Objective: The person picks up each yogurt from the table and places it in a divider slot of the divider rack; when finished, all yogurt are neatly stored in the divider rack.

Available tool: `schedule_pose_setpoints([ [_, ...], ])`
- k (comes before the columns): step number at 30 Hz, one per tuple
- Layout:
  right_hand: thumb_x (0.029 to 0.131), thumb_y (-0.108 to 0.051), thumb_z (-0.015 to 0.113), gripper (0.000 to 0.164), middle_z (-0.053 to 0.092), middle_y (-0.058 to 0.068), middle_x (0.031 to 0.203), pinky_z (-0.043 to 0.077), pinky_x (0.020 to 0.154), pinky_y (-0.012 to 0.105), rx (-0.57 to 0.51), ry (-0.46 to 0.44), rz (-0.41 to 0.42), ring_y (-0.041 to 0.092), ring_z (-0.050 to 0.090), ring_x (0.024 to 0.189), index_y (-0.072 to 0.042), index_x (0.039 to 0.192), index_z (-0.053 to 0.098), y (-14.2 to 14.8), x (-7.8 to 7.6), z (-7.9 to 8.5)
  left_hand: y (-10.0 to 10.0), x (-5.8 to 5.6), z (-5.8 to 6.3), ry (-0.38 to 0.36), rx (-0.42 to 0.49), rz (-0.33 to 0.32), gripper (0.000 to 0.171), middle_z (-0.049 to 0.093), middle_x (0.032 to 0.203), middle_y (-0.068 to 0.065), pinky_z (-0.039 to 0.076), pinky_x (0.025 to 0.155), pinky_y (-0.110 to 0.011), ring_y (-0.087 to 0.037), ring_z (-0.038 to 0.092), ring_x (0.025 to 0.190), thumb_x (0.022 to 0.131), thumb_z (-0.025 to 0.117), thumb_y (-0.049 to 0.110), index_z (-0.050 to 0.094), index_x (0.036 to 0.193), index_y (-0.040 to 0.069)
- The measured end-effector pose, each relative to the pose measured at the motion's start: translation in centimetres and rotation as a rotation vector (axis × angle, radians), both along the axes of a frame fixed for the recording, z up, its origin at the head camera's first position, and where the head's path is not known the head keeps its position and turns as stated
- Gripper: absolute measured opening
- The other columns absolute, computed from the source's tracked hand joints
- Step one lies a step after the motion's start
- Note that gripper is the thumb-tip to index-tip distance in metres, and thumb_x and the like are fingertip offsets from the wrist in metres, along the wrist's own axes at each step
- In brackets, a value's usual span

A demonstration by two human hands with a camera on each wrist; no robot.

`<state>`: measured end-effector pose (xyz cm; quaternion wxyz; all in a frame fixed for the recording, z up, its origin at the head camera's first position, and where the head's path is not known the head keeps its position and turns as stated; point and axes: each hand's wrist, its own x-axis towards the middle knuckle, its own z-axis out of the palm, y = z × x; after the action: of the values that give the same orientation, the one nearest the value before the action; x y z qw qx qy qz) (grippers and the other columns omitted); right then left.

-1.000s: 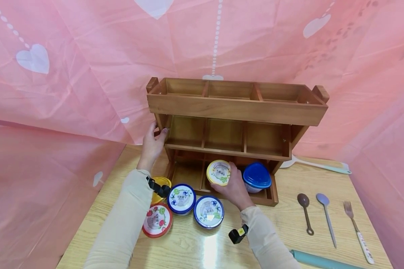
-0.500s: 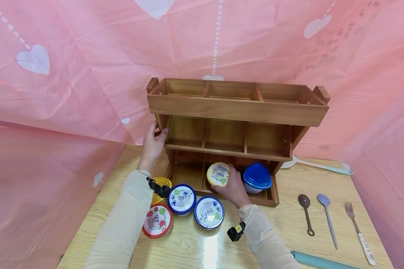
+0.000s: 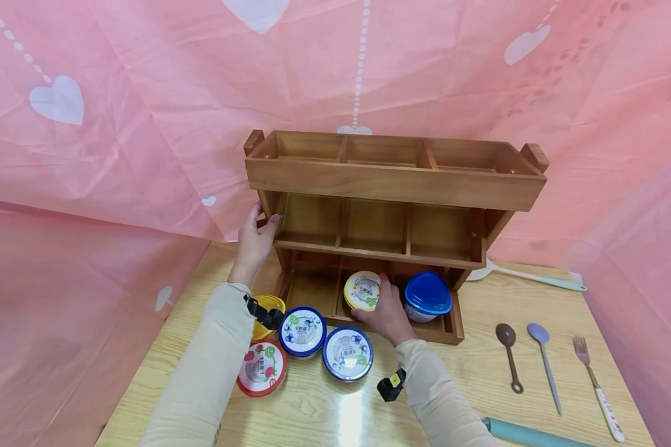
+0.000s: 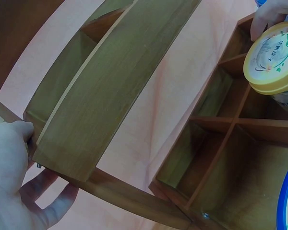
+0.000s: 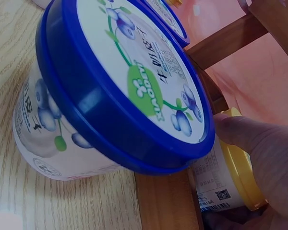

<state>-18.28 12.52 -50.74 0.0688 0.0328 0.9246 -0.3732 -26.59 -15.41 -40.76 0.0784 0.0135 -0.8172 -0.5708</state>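
Observation:
My right hand [image 3: 390, 310] grips a round tub with a yellow-rimmed lid [image 3: 362, 290] by its side. The tub is in the middle compartment of the bottom tier of a wooden three-tier rack [image 3: 394, 183]; whether it touches the floor there I cannot tell. Just right of that hand, a blue-lidded container [image 3: 427, 295] occupies the right compartment. With thumb and fingers around the side post, my left hand [image 3: 253, 243] holds the rack's left side at the middle tier. In the left wrist view its thumb [image 4: 20, 129] lies against the wood.
In front of the rack stand two blue-lidded tubs [image 3: 302, 332], a red-lidded tub [image 3: 261, 367] and a yellow lid [image 3: 268, 304] partly behind the left wrist. On the right lie a brown spoon [image 3: 507, 344], a grey-blue spoon [image 3: 542, 347], a fork [image 3: 593, 372], a spatula [image 3: 514, 270] and a teal rod [image 3: 531, 431].
The right wrist has shifted very slightly to the left, with the hand still around the yellow-lidded tub. My left hand keeps its place on the rack.

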Motion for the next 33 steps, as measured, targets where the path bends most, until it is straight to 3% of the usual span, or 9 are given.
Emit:
schedule_pose_setpoints([
  [13,0.078,-0.031,0.082,0.105,0.030,0.025,0.148,0.041,0.109,0.057,0.002,0.010,0.001,0.043,0.043,0.131,-0.009,0.155,0.014,0.1,0.4,0.2,0.1,0.0,-0.1,0.009,0.004,0.001,0.049,0.046,0.149,-0.013,0.050,0.102,-0.050,-0.034,0.051,0.130,0.102,0.052,0.030,0.039,0.148,0.020],
  [23,0.082,-0.044,0.077,0.104,0.022,0.023,0.157,0.039,0.109,0.059,0.033,0.058,0.060,0.045,0.038,0.138,-0.011,0.157,0.012,1.0,1.6,1.8,0.1,0.2,0.0,0.013,0.015,0.001,0.049,0.045,0.149,-0.013,0.050,0.103,-0.050,-0.034,0.050,0.131,0.102,0.052,0.028,0.038,0.149,0.019],
  [33,0.082,-0.045,0.078,0.102,0.028,0.019,0.156,0.042,0.107,0.057,-0.006,0.115,0.070,0.042,0.040,0.138,-0.013,0.156,0.017,1.4,3.5,3.9,0.1,0.2,0.1,0.012,0.013,0.001,0.049,0.046,0.148,-0.014,0.050,0.102,-0.051,-0.034,0.050,0.130,0.103,0.052,0.028,0.039,0.149,0.020],
])
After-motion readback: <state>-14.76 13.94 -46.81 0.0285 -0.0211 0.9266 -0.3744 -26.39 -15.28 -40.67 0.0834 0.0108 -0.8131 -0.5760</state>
